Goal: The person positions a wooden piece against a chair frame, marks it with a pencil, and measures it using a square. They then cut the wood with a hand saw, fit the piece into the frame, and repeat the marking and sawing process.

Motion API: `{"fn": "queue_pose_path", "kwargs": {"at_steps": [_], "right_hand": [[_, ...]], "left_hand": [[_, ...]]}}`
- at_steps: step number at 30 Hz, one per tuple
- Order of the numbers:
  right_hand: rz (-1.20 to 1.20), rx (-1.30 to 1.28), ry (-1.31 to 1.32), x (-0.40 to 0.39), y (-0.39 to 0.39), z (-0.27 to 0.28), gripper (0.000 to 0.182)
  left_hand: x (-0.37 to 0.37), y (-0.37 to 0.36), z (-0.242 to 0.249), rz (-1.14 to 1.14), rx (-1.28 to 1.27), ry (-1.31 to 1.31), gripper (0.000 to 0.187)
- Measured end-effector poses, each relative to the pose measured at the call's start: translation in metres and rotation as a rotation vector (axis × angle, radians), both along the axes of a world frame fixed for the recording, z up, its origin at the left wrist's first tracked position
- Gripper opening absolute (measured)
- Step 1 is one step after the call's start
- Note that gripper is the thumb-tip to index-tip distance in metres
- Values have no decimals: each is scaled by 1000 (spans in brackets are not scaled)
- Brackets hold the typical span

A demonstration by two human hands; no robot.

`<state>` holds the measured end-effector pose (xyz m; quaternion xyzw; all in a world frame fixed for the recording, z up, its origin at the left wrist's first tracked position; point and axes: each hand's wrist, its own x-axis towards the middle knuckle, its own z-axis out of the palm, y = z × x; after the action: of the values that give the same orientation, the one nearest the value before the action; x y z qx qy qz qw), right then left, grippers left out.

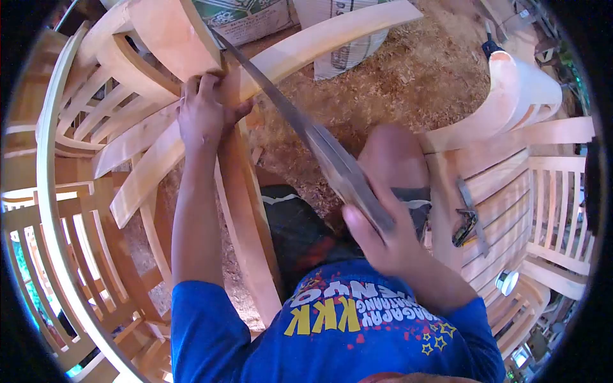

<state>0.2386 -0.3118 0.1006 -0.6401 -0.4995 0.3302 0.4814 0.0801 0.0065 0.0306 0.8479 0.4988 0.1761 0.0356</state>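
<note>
My right hand [389, 236] is closed around the grip of a handsaw [281, 105], seen nearly edge-on and slightly blurred. Its narrow dark blade slants up and left to a joint between pale wooden pieces. Close to the blade's far end, my left hand [207, 115] clasps the wood at that joint, fingers bent over the edge and thumb spread to the right. A long curved wooden slat [325, 38] passes under the blade, out to the upper right. Above my left hand stands a broad curved wooden panel [169, 35]. Where the teeth touch the wood is not clear.
Slatted wooden chair frames [64, 242] crowd the left side. To the right is a slatted wooden bench [498, 204] with a metal square [472, 217] and a small round white-topped item [507, 281] on it. Sawdust [421, 83] covers the ground. Printed sacks [246, 19] lie at the top.
</note>
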Motion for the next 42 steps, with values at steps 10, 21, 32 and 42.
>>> {"fn": "queue_pose_path", "kwargs": {"at_steps": [10, 21, 32, 42], "right_hand": [[-67, 44, -9, -1, 130, -38, 53], [-1, -29, 103, -4, -29, -4, 65], [-20, -19, 94, -4, -32, -20, 65], [-2, -15, 56, -4, 127, -38, 57]], "left_hand": [[-6, 7, -11, -124, 13, -53, 80], [0, 6, -5, -48, 23, 15, 79], [-4, 9, -15, -116, 79, -51, 80], [-5, 3, -7, -120, 53, -59, 78]]}}
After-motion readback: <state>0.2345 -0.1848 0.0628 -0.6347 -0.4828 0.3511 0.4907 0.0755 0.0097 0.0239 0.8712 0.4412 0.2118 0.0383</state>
